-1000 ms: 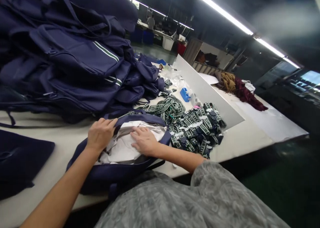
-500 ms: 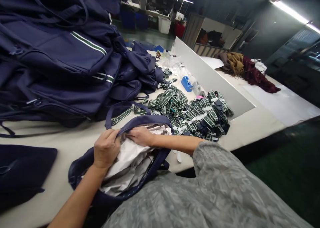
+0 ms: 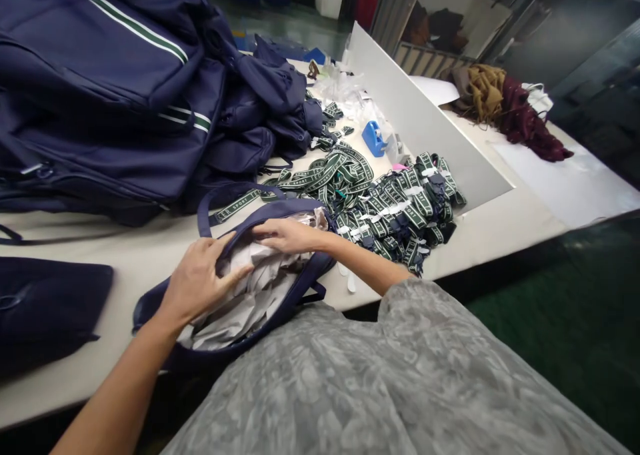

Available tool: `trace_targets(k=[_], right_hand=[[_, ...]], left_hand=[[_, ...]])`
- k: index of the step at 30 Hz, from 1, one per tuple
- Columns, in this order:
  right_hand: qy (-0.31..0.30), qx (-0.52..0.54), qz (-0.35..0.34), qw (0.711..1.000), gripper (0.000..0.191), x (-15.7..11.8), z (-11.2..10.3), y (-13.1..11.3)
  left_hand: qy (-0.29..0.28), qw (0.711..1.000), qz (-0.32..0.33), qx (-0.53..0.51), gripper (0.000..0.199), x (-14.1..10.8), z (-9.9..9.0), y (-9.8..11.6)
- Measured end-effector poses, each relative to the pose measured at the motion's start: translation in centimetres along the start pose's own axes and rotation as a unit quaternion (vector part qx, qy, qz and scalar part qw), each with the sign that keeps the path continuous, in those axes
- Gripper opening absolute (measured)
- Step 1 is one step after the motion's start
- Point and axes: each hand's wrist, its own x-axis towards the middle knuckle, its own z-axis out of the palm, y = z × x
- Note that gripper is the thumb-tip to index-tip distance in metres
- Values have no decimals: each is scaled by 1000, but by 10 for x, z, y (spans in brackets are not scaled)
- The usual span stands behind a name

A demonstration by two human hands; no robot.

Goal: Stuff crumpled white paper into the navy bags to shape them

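Observation:
A navy bag [image 3: 280, 208] lies unzipped at the table's front edge, against my body. Crumpled whitish paper [image 3: 240, 315] fills its mouth. My left hand [image 3: 200, 278] rests at the left part of the opening, thumb stretched out over the paper and fingers apart by the far rim. Farther right, my right hand [image 3: 286, 236] reaches into the mouth, its fingers extended along the paper just inside the rim; some fingertips are hidden. Behind the bag trails a dark green strap [image 3: 239, 207] with white lettering.
Navy bags [image 3: 125, 108] are piled high at the back left. A flat navy piece [image 3: 50, 308] lies at the left. Bundled lettered straps [image 3: 400, 208], a blue tape dispenser [image 3: 373, 138] and an upright grey divider [image 3: 425, 115] stand or lie to the right. Maroon fabric [image 3: 527, 122] lies beyond.
My left hand has loosened from the far rim and spread its thumb over the paper. My right hand's fingers have straightened. The view has tilted downward.

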Motion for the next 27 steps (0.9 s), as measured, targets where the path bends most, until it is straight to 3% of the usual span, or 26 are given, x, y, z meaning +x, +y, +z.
trace_targets(k=[2,6,11,15,18,21,24,27], right_hand=[[32,2,-19,999,24,-31,-15,-18],[-37,-65,-43,996,26,-64,-11,-29],[-44,-270,-19,962,24,-51,25,-5],[-14,-295,-10,955,37,-27,39,3],[3,-259,42,965,43,-19,39,2],[-27,-168,66,983,28,-36,40,0],[-58,-10,82,995,20,-70,50,4],[-44,126,124,983,13,-94,66,15]], left_hand=[[-52,999,-7,7,82,7,-5,4],[-99,994,-40,38,78,30,-4,19],[-144,986,-81,37,67,54,1,26],[-181,978,-87,58,62,69,1,19],[-186,968,-103,137,54,73,2,25],[-160,959,-105,207,32,64,6,37],[-79,967,-66,233,31,50,14,42],[-14,967,7,255,34,44,23,35]])
